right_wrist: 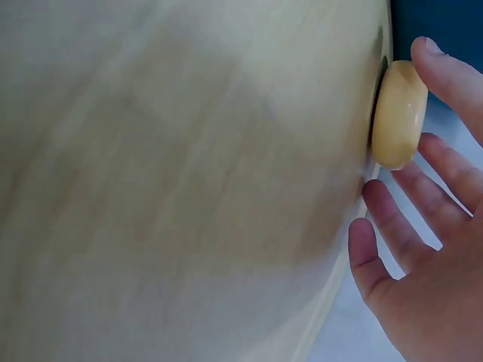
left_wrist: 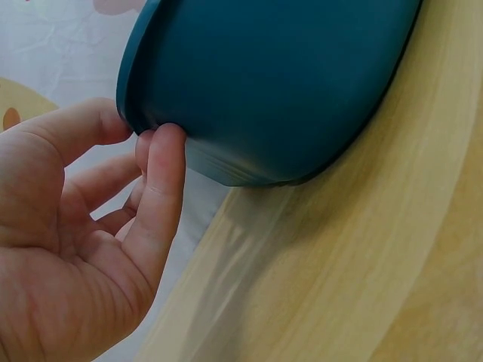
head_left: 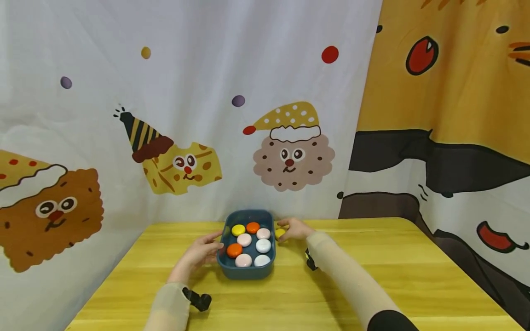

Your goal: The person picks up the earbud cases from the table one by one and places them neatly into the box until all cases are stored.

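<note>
A dark blue-green oblong tray point(head_left: 246, 273) stands on the table with several rounded discs in it: yellow point(head_left: 238, 230), orange point(head_left: 234, 250), pale pink point(head_left: 243, 260) and white point(head_left: 263, 246). My left hand point(left_wrist: 83, 219) is at its left side; the fingertips touch the outer wall and rim, without wrapping round it. On the right, my right hand point(head_left: 296, 228) has thumb and fingers about the edges of another yellow disc point(right_wrist: 399, 115), which sits close to the table beside the tray's outer wall. The ring and little fingers are spread.
The wooden table point(head_left: 256, 305) stretches to both sides and ends just behind the tray. A white curtain point(head_left: 186, 69) with cartoon prints hangs right behind it. Each wrist wears a black mount point(head_left: 198, 299).
</note>
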Tool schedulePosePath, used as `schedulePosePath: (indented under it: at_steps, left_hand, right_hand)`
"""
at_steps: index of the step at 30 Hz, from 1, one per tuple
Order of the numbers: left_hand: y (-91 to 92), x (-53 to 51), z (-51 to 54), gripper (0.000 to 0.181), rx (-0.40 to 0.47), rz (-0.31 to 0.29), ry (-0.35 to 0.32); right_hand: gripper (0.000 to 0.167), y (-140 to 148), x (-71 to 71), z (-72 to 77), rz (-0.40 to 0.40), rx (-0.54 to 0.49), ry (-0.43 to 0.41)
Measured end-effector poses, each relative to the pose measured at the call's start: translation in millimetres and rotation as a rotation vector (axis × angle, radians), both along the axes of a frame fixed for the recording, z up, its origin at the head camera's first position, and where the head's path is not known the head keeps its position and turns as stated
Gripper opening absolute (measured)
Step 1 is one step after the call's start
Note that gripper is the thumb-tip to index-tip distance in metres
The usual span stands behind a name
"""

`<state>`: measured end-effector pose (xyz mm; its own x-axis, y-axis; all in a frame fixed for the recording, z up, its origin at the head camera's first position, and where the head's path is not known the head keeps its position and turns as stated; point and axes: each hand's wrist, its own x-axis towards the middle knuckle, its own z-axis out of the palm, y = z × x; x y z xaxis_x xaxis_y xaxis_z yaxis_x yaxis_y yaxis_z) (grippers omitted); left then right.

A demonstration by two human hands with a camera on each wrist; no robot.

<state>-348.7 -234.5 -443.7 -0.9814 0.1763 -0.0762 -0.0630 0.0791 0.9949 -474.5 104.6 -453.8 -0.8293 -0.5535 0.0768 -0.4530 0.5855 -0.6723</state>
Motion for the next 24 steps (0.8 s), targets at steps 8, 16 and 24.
schedulePosePath:
  at_steps: [8, 16, 24]
  left_hand:
    - [-0.2, 1.4, -1.2, 0.059, 0.018, -0.005, 0.010]
    - [0.9, 1.6, -3.1, 0.059, 0.009, 0.007, 0.015]
    - [1.7, 0.7, -1.6, 0.057, 0.005, -0.008, 0.007]
  right_hand:
    - [0.060, -10, 3.4, -2.0, -0.090, 0.045, 0.016]
    - [0.055, -6, 3.9, -1.5, -0.102, 0.028, 0.018]
    - [0.051, 3, 4.7, 3.7, -0.121, -0.108, -0.016]
